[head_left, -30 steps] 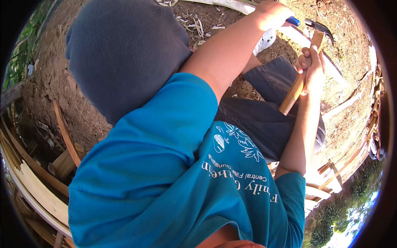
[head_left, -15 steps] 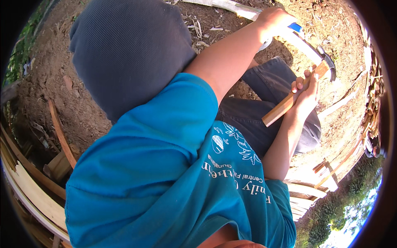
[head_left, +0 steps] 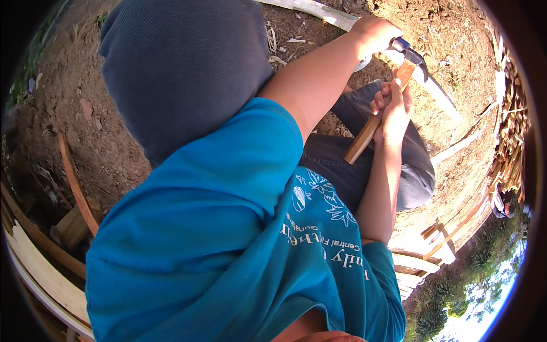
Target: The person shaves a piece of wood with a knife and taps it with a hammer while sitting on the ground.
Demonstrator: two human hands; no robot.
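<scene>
My right hand (head_left: 393, 111) is wrapped round the wooden handle of a claw hammer (head_left: 363, 138), whose dark head points up and right. Closed at the top, my left hand (head_left: 377, 33) grips a tool with a blue end; the rest of that tool is hidden by the fingers and the hammer head. The hammer head lies against or just over the blue end; I cannot tell if they touch. A pale flat strip (head_left: 327, 12) runs under my left hand. Beyond the hammer a bright, pointed length (head_left: 441, 97) shows, perhaps the same strip.
My bent legs in dark trousers (head_left: 419, 182) are below the hammer. Pale shavings (head_left: 276, 60) lie on the brown soil. At left stand wooden boards (head_left: 43, 265) and a thin curved stick (head_left: 77, 185). A pile of split wood (head_left: 513, 134) lies at the far right.
My right hand has moved left and up, bringing the hammer head from the right to the blue end beside my left hand. My left hand stays nearly in place.
</scene>
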